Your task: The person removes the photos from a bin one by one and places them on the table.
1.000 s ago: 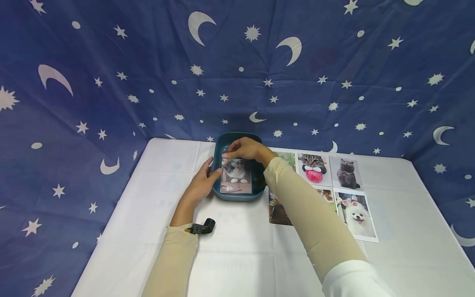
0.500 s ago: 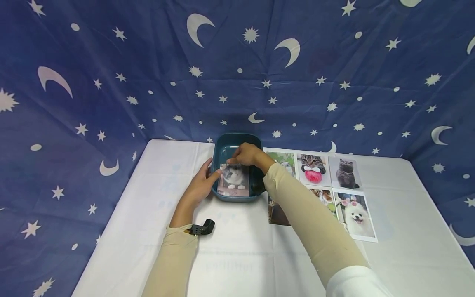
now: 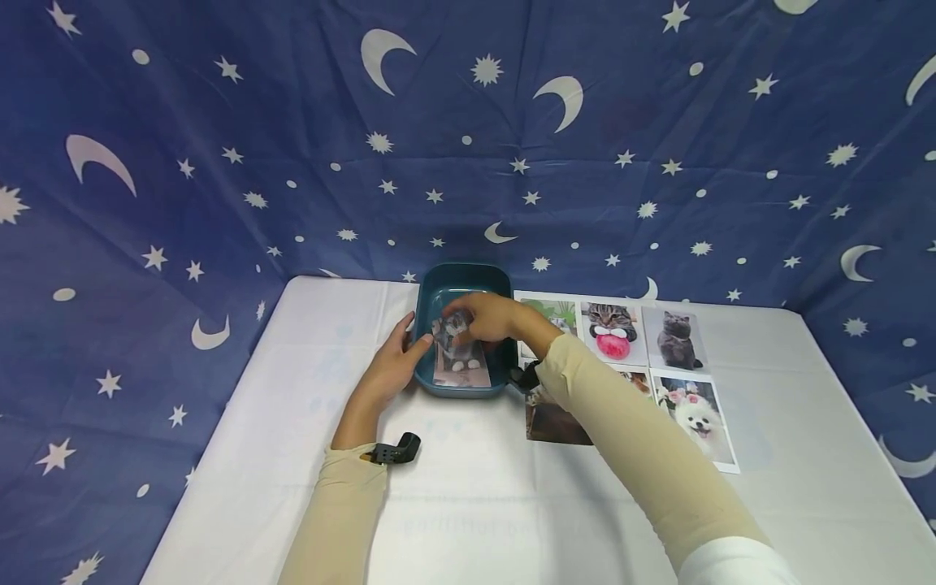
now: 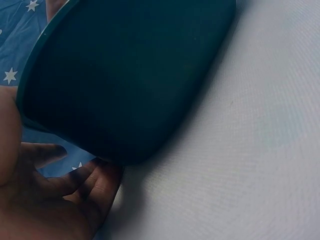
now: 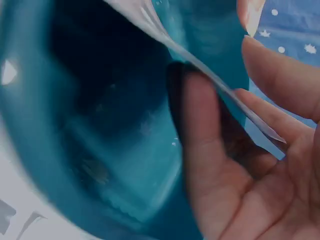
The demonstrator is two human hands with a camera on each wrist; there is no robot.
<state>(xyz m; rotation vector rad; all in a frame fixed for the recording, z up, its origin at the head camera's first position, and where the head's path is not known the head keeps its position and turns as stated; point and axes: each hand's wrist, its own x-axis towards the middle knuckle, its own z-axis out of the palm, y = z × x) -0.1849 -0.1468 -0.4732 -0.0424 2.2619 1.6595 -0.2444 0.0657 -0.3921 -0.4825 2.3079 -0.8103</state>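
Observation:
A dark teal plastic tub (image 3: pixel 465 267) stands at the back of the table, in front of the curtain. My left hand (image 3: pixel 387 367) holds its left side, with the thumb at the rim and the fingers outside the wall. In the left wrist view the tub's outer wall (image 4: pixel 125 75) fills the top, with curled fingers near its base. Reaching into the tub from the right, my right hand (image 3: pixel 488 317) grips a cat photo (image 3: pixel 459 370). The right wrist view shows this thin, glossy photo (image 5: pixel 220 82) edge-on between thumb and fingers, slanting above the tub floor.
Several animal photos lie in two rows right of the tub, including a striped cat with a pink ball (image 3: pixel 613 333), a grey cat (image 3: pixel 678 337) and a white dog (image 3: pixel 698 416). My right forearm covers part of the lower row. A star-patterned blue curtain (image 3: pixel 468 162) rises behind.
My right hand has moved down and deeper into the tub with the cat photo, which has tilted and is partly covered by the fingers. The left hand stays on the tub's side.

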